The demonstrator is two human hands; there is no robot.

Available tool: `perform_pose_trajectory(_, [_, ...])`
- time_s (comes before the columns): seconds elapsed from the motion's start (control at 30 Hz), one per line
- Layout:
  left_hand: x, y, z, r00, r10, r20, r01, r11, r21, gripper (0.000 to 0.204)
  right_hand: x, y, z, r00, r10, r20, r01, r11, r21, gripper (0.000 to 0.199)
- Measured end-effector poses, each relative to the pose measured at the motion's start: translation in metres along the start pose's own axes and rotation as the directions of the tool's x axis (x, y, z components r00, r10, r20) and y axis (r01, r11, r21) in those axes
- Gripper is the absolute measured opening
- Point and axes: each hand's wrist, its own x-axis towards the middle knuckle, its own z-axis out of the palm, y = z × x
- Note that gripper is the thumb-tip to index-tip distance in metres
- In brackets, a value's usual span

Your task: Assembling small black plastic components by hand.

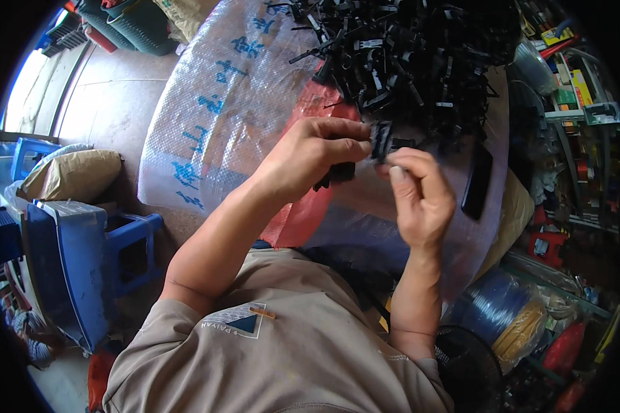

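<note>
My left hand [310, 151] is closed round a small bundle of black plastic parts [381, 138], whose ends stick out past the fingertips. Close beside it, my right hand [424, 196] has its thumb and forefinger pinched together at the near end of these black parts. The exact shape of what lies between the right fingers is too small to tell. Beyond both hands rises a large heap of loose black plastic pieces [406, 69], several with pale faces. A red plastic bag [296, 217] lies under my left wrist.
White woven plastic sheeting [186, 131] with blue marks covers the work surface. A dark phone-like slab [475, 180] lies to the right. Blue plastic stools [134, 251] and a tan sack [76, 173] stand left. Blue and yellow coils [499, 310] and crowded shelves [572, 113] are at right.
</note>
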Motion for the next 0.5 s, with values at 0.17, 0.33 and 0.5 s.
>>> perform_pose_trajectory(0.17, [-0.014, 0.019, -0.004, 0.980, 0.086, 0.179, -0.126, 0.966, 0.225, 0.043, -0.003, -0.001, 0.007, 0.973, 0.208, 0.103, -0.229, 0.932, 0.282, 0.010])
perform_pose_trajectory(0.33, [-0.017, 0.026, -0.002, 0.946, 0.112, 0.303, -0.240, 0.873, 0.425, 0.043, 0.009, -0.006, 0.004, 0.943, 0.325, 0.075, -0.319, 0.815, 0.484, 0.020])
perform_pose_trajectory(0.5, [-0.013, 0.011, 0.006, 0.916, 0.358, 0.179, -0.400, 0.818, 0.413, 0.029, 0.005, 0.006, 0.003, 0.963, 0.237, 0.127, -0.269, 0.874, 0.405, 0.018])
